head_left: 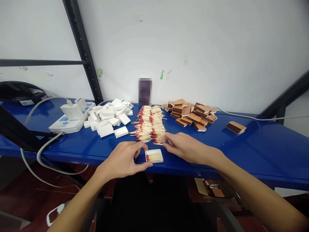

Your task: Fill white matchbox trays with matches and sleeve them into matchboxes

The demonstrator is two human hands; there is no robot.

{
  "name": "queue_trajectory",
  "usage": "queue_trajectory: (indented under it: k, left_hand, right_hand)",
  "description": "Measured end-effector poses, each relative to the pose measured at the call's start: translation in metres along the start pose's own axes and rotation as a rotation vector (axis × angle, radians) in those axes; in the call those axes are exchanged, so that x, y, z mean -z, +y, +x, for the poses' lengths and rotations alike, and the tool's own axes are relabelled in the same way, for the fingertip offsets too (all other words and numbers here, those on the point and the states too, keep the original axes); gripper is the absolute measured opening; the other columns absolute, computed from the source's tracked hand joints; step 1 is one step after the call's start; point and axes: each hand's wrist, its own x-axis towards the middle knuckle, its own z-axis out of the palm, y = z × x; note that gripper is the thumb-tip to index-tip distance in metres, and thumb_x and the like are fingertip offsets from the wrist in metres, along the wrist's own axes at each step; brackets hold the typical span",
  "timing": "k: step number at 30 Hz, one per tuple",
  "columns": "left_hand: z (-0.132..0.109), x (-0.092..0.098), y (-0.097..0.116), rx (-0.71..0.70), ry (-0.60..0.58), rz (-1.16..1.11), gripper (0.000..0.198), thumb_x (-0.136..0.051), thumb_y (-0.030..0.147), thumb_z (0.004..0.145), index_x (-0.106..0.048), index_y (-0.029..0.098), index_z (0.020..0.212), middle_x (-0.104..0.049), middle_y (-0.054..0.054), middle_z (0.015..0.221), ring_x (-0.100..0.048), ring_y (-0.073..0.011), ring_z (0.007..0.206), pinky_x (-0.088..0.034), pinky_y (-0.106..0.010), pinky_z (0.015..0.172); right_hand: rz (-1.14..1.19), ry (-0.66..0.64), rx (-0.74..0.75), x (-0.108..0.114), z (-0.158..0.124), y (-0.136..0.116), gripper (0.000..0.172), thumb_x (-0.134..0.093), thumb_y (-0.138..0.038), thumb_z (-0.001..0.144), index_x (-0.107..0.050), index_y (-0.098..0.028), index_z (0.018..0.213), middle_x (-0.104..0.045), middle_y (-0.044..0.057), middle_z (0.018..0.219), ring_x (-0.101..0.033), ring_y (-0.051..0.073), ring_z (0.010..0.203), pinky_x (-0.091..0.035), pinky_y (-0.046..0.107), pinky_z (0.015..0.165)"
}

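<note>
A white matchbox tray (158,151) lies at the front edge of the blue table, with several red-headed matches (154,158) side by side in it. My left hand (126,158) grips the tray's left end between thumb and fingers. Just behind the tray, my right hand (180,145) pinches the end of a single match (158,144), its red head pointing left. Beyond it stretches a large pile of loose matches (151,122) in two columns. White empty trays (108,116) are heaped to the left, and orange-brown matchbox sleeves (193,114) to the right.
A single orange-brown matchbox (236,127) sits apart at the right. On the left are a white power strip (72,119) with chargers and a looping cable (45,145). Dark metal posts (83,48) rise by the wall. Below the table is a cardboard box (214,190).
</note>
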Motion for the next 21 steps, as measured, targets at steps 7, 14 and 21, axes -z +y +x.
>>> queue_trajectory:
  k: [7,14,21]
  left_hand:
    - [0.0,-0.001,-0.001,-0.005,0.003,0.008,0.035,-0.066,0.052,0.082,-0.059,0.022,0.099,-0.047,0.006,0.066,-0.047,-0.012,0.06,-0.03,-0.025,0.058]
    - [0.0,0.0,-0.002,-0.007,-0.006,0.002,0.036,-0.064,0.053,0.083,-0.059,0.023,0.101,-0.046,0.006,0.065,-0.046,-0.0119,0.06,-0.03,-0.025,0.057]
    - [-0.001,0.0,-0.001,-0.011,-0.008,0.002,0.034,-0.065,0.051,0.083,-0.058,0.023,0.1,-0.048,0.006,0.067,-0.048,-0.0121,0.061,-0.03,-0.025,0.058]
  right_hand:
    - [0.017,-0.02,0.14,-0.001,-0.008,-0.02,0.011,-0.045,-0.026,0.098,-0.051,-0.02,0.092,-0.057,-0.002,0.07,-0.045,0.012,0.057,-0.024,0.027,0.056]
    - [-0.024,-0.019,0.149,-0.01,-0.003,-0.025,0.009,-0.046,-0.025,0.097,-0.051,-0.02,0.092,-0.061,0.0,0.073,-0.05,0.014,0.06,-0.025,0.027,0.056]
    - [0.012,-0.009,0.146,-0.014,-0.001,-0.028,0.01,-0.045,-0.026,0.097,-0.053,-0.02,0.099,-0.061,-0.001,0.072,-0.051,0.014,0.062,-0.026,0.027,0.058]
